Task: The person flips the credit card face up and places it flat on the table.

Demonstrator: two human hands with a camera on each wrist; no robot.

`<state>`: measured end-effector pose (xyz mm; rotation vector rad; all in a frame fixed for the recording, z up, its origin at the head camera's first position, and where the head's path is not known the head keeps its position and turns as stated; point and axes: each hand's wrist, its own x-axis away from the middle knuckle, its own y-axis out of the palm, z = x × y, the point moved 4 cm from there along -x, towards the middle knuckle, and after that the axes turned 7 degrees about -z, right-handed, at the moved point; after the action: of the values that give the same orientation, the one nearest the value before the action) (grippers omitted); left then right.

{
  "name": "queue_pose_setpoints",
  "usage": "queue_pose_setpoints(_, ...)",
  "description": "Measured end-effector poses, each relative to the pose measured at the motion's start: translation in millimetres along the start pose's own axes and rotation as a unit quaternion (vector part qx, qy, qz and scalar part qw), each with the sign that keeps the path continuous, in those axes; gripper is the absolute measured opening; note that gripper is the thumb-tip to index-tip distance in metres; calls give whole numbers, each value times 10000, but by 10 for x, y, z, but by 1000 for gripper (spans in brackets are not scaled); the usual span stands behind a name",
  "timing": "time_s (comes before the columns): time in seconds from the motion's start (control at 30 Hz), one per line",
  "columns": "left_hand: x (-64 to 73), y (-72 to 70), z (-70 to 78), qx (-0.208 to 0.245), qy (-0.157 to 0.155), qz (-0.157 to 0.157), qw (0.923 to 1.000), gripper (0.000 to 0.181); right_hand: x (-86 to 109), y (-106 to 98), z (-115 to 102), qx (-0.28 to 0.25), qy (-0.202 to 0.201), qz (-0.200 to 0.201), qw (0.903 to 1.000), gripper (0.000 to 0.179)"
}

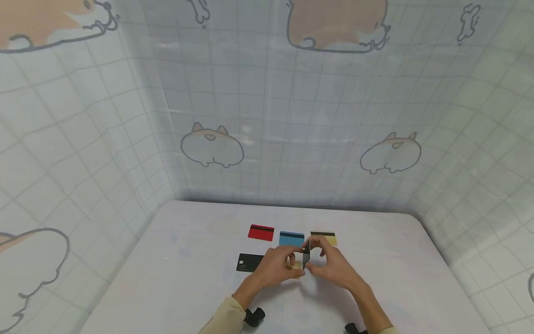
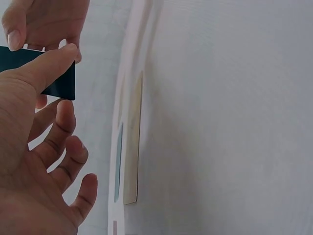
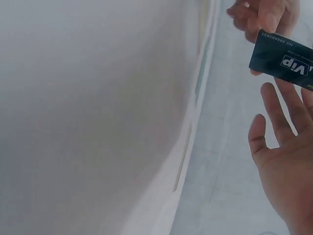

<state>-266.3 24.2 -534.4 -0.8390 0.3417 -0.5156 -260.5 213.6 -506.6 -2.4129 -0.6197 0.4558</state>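
Observation:
A dark green card marked "Vip" (image 3: 274, 56) is held up on edge between both hands, above the table. My left hand (image 1: 273, 266) pinches one end with thumb and fingers; in the left wrist view its thumb lies across the card (image 2: 61, 88). On the other end, my right hand (image 1: 333, 269) grips with thumb and fingertips. Below the hands lies a pale yellow card (image 1: 297, 265), largely hidden. A black card (image 1: 248, 262) lies beside the left hand, its right end possibly covered by that hand.
Behind the hands, a red card (image 1: 261, 233), a blue card (image 1: 291, 239) and a yellow card (image 1: 329, 239) lie in a row on the white table (image 1: 187, 278). Curtain-like sheets with a grid and cartoon animals (image 1: 212, 146) enclose the table at the back and sides.

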Motion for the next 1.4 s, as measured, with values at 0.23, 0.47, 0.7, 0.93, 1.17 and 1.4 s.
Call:
queue_pose_setpoints(0.23, -32, -46, -40, -13, -71, 270, 9996, 53, -122, 17, -14, -417, -146, -98, 9990, 57)
queue_pose_setpoints(0.47, -74, -78, -98, 8, -71, 473, 9989, 51, -228, 26, 36, -562, -283, -87, 9980, 59)
queue_pose_setpoints(0.7, -148, -79, -205, 101, -76, 584, 9982, 54, -361, 23, 104, -575, -515, -190, 9968, 57)
queue_pose_setpoints(0.93, -213, -123, -253, 160, 28, 637, 9978, 52, -382, -54, 180, -582, -628, -44, 9963, 59)
queue_pose_setpoints(1.17, -152, -169, -271, 408, -38, 664, 9969, 57, -312, -78, 216, -393, -533, 85, 9978, 59)
queue_pose_setpoints(1.4, -126, -202, -266, 337, -19, 758, 9966, 55, -300, -127, 186, 114, -644, 70, 9978, 63)
